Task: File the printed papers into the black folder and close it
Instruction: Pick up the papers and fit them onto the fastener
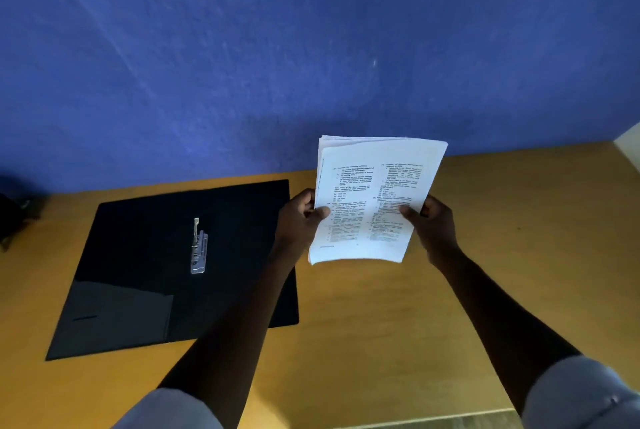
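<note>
A stack of printed papers (374, 186) is held upright above the wooden table, tilted slightly. My left hand (299, 217) grips its left edge with the thumb on the front page. My right hand (431, 220) grips its right edge the same way. The black folder (138, 255) lies open and flat on the table to the left of the papers, with a metal clip mechanism (198, 246) at its middle. My left forearm crosses over the folder's right half.
The wooden table (381, 342) meets a blue wall (311, 47) at the back. A dark object (14, 217) sits at the far left edge. The table's near edge shows at the lower right.
</note>
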A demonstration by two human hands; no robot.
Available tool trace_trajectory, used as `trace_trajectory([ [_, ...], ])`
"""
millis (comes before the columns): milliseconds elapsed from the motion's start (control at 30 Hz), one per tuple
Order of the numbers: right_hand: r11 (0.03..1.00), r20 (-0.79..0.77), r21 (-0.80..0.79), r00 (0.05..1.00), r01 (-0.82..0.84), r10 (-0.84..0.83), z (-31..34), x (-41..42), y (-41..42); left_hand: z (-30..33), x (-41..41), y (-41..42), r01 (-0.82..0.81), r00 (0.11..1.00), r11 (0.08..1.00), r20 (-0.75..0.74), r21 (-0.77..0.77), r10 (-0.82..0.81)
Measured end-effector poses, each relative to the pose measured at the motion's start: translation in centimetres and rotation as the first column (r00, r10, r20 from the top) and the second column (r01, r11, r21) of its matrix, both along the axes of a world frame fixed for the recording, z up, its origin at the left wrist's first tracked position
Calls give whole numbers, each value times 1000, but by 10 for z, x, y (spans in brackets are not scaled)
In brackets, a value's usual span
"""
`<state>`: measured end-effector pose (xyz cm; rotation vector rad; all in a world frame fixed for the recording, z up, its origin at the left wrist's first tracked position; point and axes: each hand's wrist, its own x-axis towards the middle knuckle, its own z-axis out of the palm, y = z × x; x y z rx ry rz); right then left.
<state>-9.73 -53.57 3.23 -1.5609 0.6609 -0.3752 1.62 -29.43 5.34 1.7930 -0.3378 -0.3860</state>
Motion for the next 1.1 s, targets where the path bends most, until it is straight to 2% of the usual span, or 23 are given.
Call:
trace_trajectory([
  [133, 993, 30, -109, 998, 52, -49, 14, 1, 15, 0, 0, 4, -87, 993, 995, 88, 50, 82],
  [367, 981, 20, -175, 996, 87, -85, 11, -3, 33, -7, -11, 16, -209, 966, 967, 187, 147, 180],
  [633, 972, 4, -227, 998, 57, -58, 5, -7, 38, -15, -16, 23, -192, 970, 965, 188, 181, 157],
  [767, 963, 6, -266, 999, 50, -51, 7, -8, 36, -16, -16, 22, -204, 960, 957, 236, 207, 153],
  [1100, 969, -21, -244, 999, 25, -31, 3, -8, 33, -16, -15, 19, -200, 959, 946, 250, 256, 135],
])
